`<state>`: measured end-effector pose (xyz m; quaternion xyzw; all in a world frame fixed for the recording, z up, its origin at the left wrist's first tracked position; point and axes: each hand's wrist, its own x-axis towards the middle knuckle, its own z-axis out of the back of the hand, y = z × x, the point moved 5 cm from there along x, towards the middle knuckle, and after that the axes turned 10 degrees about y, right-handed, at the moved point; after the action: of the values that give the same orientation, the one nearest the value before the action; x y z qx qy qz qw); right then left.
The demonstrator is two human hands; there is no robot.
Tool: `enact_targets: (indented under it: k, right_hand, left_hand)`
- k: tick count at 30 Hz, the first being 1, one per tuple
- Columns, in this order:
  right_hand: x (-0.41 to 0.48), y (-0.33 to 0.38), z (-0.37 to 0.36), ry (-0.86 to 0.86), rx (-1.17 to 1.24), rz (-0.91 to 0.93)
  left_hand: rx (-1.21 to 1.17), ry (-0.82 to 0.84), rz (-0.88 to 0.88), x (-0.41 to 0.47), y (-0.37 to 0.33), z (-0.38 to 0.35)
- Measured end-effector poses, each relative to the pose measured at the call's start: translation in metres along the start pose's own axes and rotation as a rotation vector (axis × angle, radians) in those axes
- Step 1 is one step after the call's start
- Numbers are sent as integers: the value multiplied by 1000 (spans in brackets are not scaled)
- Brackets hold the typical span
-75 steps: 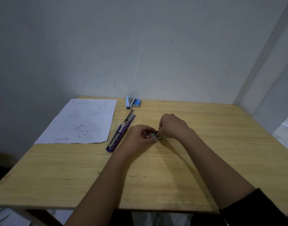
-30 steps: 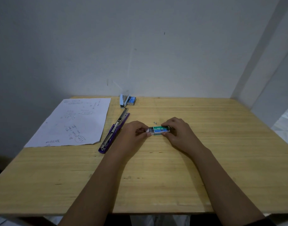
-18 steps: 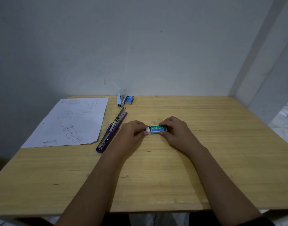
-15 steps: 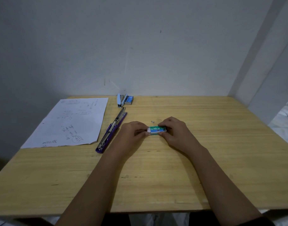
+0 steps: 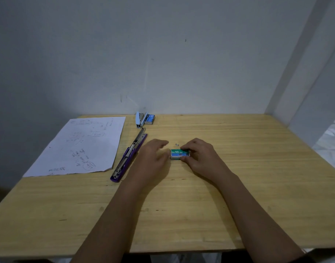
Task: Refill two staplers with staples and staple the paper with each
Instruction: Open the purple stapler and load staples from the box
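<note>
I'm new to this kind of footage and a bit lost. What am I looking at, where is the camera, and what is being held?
There is no machine here: a person works with bare hands, filmed by one camera worn on the head, looking down at a wooden table. The right hand pinches a small green staple box lying on the table. The left hand is open beside it, holding nothing. Left of that lies an opened purple stapler, then a sheet of written paper. At the back sit a light blue stapler and a blue staple box.
</note>
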<state>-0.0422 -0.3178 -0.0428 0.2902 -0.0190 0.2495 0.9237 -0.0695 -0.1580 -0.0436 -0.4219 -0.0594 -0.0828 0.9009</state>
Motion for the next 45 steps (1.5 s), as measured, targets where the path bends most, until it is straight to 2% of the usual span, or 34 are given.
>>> enact_targets:
  k: [3,5,7,9,12,15,17,21,27,29,33,35,40,45]
  right_hand:
    - [-1,-10,14,-150,93,-73]
    - [-3,-24,25,-276,118,-157]
    - [-5,-41,32,-345,129,-265]
    - [-5,-55,33,-346,141,-355]
    - [-4,-57,29,-321,98,-390]
    - [-8,-38,32,-399,26,-325]
    - [-9,-23,29,-386,19,-232]
    - [-4,-11,1,-124,-107,-200]
    - [2,-5,-9,-107,-164,-195]
    - [1,-5,-4,-152,-80,-185]
    - [-5,-11,12,-348,385,-205]
    - [-5,-12,12,-366,549,-206]
    - [-5,-15,10,-363,732,-175]
    - [-4,-15,14,-380,766,-137]
  left_hand:
    - [181,-295,8,-2,1,23]
    - [277,-400,105,-4,9,36]
    - [396,-368,278,-3,20,41]
    - [480,-302,388,-2,27,40]
    - [535,-242,402,0,30,36]
    - [494,-234,397,1,29,38]
    - [457,-240,380,1,27,39]
    - [398,-213,304,3,23,35]
    - [352,-198,216,5,21,30]
    - [334,-192,168,6,18,29]
    - [363,-182,-1,7,8,22]
    - [393,-172,-56,7,2,19]
    - [445,-163,-165,7,-5,13]
    - [470,-179,-228,7,-6,13]
